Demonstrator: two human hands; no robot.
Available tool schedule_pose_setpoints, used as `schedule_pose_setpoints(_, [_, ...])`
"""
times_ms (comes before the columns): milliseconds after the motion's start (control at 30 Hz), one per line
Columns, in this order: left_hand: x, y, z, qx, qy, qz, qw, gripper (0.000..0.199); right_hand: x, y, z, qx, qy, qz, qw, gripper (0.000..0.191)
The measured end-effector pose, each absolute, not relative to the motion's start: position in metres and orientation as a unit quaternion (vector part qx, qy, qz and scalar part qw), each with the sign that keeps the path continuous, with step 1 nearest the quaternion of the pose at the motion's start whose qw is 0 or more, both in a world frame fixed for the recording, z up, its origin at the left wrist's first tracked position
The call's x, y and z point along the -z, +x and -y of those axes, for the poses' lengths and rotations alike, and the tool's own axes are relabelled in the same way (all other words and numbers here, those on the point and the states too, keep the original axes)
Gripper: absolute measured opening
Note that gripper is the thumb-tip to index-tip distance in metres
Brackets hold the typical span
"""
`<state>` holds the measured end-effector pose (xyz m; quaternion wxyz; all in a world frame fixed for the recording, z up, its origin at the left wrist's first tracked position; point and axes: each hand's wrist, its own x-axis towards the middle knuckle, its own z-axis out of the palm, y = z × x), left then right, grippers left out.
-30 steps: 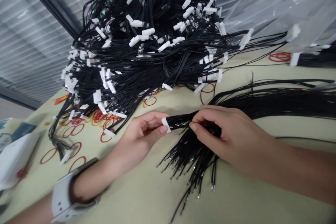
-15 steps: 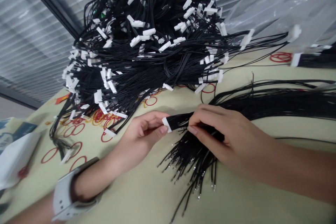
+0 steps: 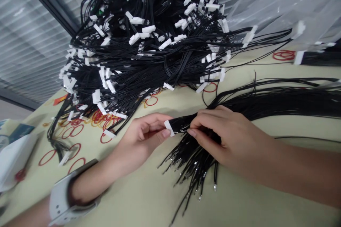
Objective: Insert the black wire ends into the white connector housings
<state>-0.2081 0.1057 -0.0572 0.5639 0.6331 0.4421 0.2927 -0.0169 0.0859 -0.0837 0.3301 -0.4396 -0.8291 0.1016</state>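
1. A black wire bundle (image 3: 181,125) runs across the middle of the desk, with a white connector (image 3: 169,128) at its near tip. No writing can be read on the connector.
2. The left hand (image 3: 145,133) closes on the bundle at the connector, with the fingertips against it. The right hand (image 3: 215,131) pinches the wires just beside it. The hands are close together, apart but linked by the wires.
3. The right hand's fingers hide part of the bundle, so individual wires cannot be followed through the grip.
4. Below the right hand, loose wire ends fan out, tipped with small metal terminals (image 3: 195,170). These are too small to make out in detail.
5. A long sweep of black wires (image 3: 277,103) runs off the right edge, cut off by the frame.
6. Beyond the hands sits a heap of black wires (image 3: 138,56) with many white connectors, its top cut off by the frame.
7. Red rubber bands (image 3: 76,131) lie around the heap's near side.
8. A white wristband (image 3: 62,198) circles the left wrist.
9. A clear plastic bag (image 3: 269,3) hangs at upper right. A blue printed card (image 3: 21,131) sits at the left edge, its print unreadable.
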Motion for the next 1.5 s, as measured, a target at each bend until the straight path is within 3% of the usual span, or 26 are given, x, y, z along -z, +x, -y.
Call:
schedule_pose_setpoints(700, [0.0571, -0.2068, -0.1025, -0.259, 0.661, -0.44, 0.55, 0.015, 0.0864, -0.0159, -0.0842, -0.096, -0.406, 0.845, 0.334, 0.015])
schedule_pose_setpoints(1133, [0.0538, -0.2071, -0.0977, -0.247, 0.653, -0.422, 0.578, 0.018, 0.0903, -0.0186, -0.0821, -0.012, -0.349, 0.884, 0.31, 0.026])
schedule_pose_setpoints(1367, [0.0554, -0.2058, -0.1023, -0.269, 0.612, -0.417, 0.616, 0.014, 0.082, -0.0145, -0.0789, -0.1, -0.379, 0.832, 0.394, 0.016])
schedule_pose_setpoints(1500, [0.0549, -0.2043, -0.1028, -0.279, 0.608, -0.425, 0.61, 0.015, 0.0865, -0.0133, -0.0772, -0.087, -0.381, 0.836, 0.386, 0.017])
